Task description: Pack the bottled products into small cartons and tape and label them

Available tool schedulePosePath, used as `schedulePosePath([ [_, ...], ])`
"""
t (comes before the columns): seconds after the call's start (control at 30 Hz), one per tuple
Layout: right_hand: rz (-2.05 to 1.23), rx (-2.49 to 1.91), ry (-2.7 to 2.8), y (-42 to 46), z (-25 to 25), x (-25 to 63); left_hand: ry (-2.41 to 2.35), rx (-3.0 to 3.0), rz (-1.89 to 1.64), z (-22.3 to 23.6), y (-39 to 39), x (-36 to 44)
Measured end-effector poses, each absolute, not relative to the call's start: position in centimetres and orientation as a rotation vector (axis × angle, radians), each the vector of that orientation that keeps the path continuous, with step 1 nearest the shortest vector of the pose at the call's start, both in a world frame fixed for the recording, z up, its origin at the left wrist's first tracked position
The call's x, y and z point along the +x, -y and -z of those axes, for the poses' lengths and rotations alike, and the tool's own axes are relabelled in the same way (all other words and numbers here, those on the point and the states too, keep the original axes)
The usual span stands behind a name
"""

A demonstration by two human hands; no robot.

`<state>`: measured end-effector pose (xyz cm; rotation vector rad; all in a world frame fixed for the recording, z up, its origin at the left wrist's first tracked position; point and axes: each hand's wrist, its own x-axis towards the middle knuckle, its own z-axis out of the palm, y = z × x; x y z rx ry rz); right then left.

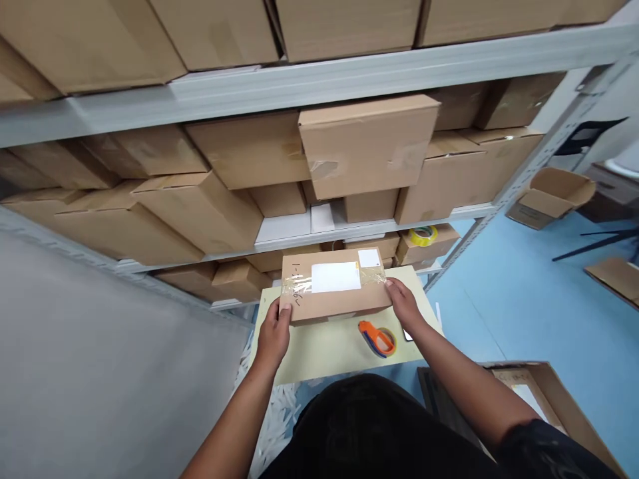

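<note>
Held between two hands above the pale yellow bench [309, 356], the taped cardboard box [334, 307] shows two white labels and handwriting on its top. The left hand [274, 334] has its grip clamped on one end, the right hand [403, 305] on the other. Below the box, an orange tape dispenser [378, 339] lies on the bench. Beyond, metal shelves [319, 83] carry more cartons, one topped by a yellow tape roll [423, 235].
</note>
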<state>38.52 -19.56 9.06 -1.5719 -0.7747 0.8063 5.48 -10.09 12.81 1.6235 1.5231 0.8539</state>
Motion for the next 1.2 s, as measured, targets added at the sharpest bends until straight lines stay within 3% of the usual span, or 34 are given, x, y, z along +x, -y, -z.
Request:
schedulePosePath([
  [0.23,-0.443,-1.657,0.527,24.9,-10.5,43.1,-1.092,1.731,-0.743,-13.3,5.9,14.3],
  [0.4,-0.192,-1.772,0.321,31.1,-11.7,45.1,-0.772,1.746,-0.635,-12.4,7.2,22.0],
  [0.83,0.123,-1.901,-0.218,56.2,-11.2,48.4,-0.298,1.87,-0.143,-11.5,23.8,41.0],
  [1.2,-0.013,-2.104,-0.343,72.8,-3.4,54.5,-0.315,1.868,-0.01,-5.7,37.9,54.9],
])
